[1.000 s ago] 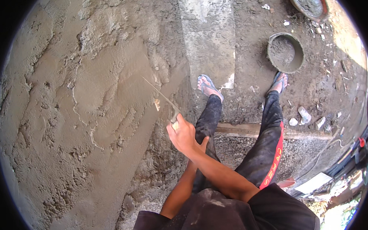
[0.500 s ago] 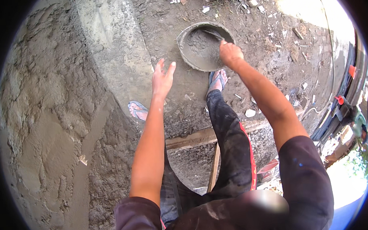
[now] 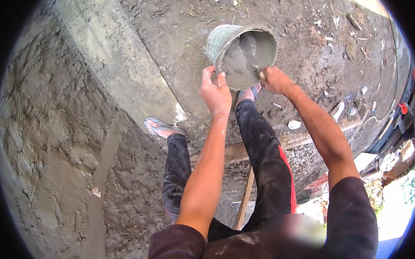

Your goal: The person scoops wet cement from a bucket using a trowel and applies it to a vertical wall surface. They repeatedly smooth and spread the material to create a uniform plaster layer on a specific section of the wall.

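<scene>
A mortar-caked bucket (image 3: 215,43) is tipped toward me in front of my right foot, its mouth facing my body. Wet grey mortar (image 3: 236,60) lies inside it. My left hand (image 3: 216,92) pinches the bucket's near left rim between thumb and fingers. At the near right of the mouth, my right hand (image 3: 277,80) is closed round the handle of a trowel (image 3: 261,75). The trowel's blade reaches into the bucket and is coated in mortar, so its outline is hard to make out.
Rough wet mortar (image 3: 57,144) spreads over the ground at left, beside a flat concrete strip (image 3: 116,55). A timber board (image 3: 231,153) lies across behind my feet, with a thin wooden stick (image 3: 246,192) near my legs. Rubble, a white stone (image 3: 294,124) and pipes are at right.
My left hand has moved forward and right and taken hold of the bucket's rim. The bucket has gone from upright to tipped toward me. My right hand has come nearer with the trowel.
</scene>
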A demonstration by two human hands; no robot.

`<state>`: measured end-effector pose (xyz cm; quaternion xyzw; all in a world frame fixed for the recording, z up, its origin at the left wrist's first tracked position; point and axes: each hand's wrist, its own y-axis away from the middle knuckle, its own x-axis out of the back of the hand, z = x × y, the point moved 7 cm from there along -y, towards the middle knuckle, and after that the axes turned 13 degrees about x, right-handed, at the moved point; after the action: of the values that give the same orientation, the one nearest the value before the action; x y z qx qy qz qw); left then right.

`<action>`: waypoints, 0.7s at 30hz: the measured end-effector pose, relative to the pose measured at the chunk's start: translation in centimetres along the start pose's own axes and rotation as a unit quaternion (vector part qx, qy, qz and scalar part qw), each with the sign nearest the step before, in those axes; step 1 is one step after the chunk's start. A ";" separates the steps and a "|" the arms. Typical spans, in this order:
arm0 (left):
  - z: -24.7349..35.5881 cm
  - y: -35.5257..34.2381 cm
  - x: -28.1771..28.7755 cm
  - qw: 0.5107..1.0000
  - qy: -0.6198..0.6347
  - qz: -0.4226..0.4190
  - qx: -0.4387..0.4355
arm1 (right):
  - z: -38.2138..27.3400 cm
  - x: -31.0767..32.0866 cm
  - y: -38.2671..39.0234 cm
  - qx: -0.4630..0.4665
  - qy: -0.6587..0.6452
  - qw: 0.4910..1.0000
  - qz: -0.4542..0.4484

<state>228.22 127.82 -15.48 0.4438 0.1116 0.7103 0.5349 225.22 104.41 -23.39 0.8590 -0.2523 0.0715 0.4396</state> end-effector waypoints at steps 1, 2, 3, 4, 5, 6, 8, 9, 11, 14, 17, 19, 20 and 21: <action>-0.8 0.3 0.4 1.000 0.017 0.001 0.000 | -0.5 -0.7 -0.4 0.014 -0.061 0.998 0.010; -1.1 0.6 0.6 1.000 -0.012 -0.002 -0.008 | -0.7 -1.3 -0.6 0.026 -0.119 0.992 0.023; -1.4 0.5 0.3 1.000 0.000 -0.015 -0.005 | -1.0 -1.8 -0.4 0.035 -0.176 0.983 0.037; -1.6 0.3 -0.2 0.999 0.012 -0.030 -0.002 | -1.0 -2.1 0.0 0.039 -0.182 0.980 0.071; -1.8 -0.2 0.0 0.999 0.023 -0.039 0.000 | -1.1 -2.3 0.4 0.039 -0.207 0.975 0.074; -3.0 -1.2 0.9 0.998 0.027 -0.053 0.024 | -1.9 -2.8 1.0 0.042 -0.234 0.969 0.073; -4.6 -2.7 2.3 0.989 0.080 -0.097 0.080 | -2.6 -3.6 2.5 0.036 -0.263 0.961 0.074; -5.1 -3.6 3.2 0.982 0.109 -0.117 0.102 | -2.8 -3.6 3.2 0.035 -0.266 0.960 0.076; -6.8 -4.9 7.4 0.992 0.050 -0.069 0.095 | -2.9 -2.9 2.9 0.018 -0.252 0.963 0.089; -9.3 -2.3 14.4 0.990 -0.091 -0.002 0.110 | -2.4 -0.5 1.9 -0.023 -0.230 0.963 0.136; -10.9 6.4 23.1 0.934 -0.310 -0.098 0.150 | -5.0 -0.9 4.7 -0.036 -0.261 0.946 0.188; -11.6 13.0 31.1 0.880 -0.451 -0.120 0.088 | -9.1 -0.5 6.8 0.011 -0.243 0.942 0.233; -12.5 16.8 35.3 0.860 -0.487 -0.103 0.110 | -13.3 -0.1 8.4 -0.050 -0.382 0.907 0.170; -12.6 19.5 37.2 0.842 -0.518 -0.098 0.118 | -14.5 0.0 10.4 -0.071 -0.387 0.900 0.189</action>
<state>204.63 155.93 8.59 0.7935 -0.0560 0.3026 0.5250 221.54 110.82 -7.15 0.7218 -0.5644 -0.2033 0.3450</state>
